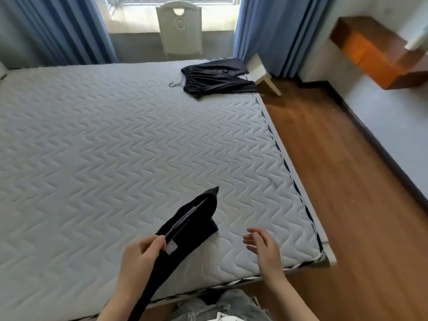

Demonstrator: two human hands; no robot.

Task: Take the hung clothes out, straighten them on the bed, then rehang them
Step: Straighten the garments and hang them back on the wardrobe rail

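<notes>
A dark garment with a pale label hangs over the near edge of the bed. My left hand pinches it near the label, and its lower part drops past my wrist below the mattress. My right hand hovers open to the right of it, fingers apart, touching nothing. At the far right corner of the mattress lies a second dark garment, spread out, with a thin wire hanger poking from its left side.
A white chair stands beyond the bed under the window, between blue curtains. A small white stool sits off the bed's far right corner. Wooden floor runs along the right, below an orange wall shelf.
</notes>
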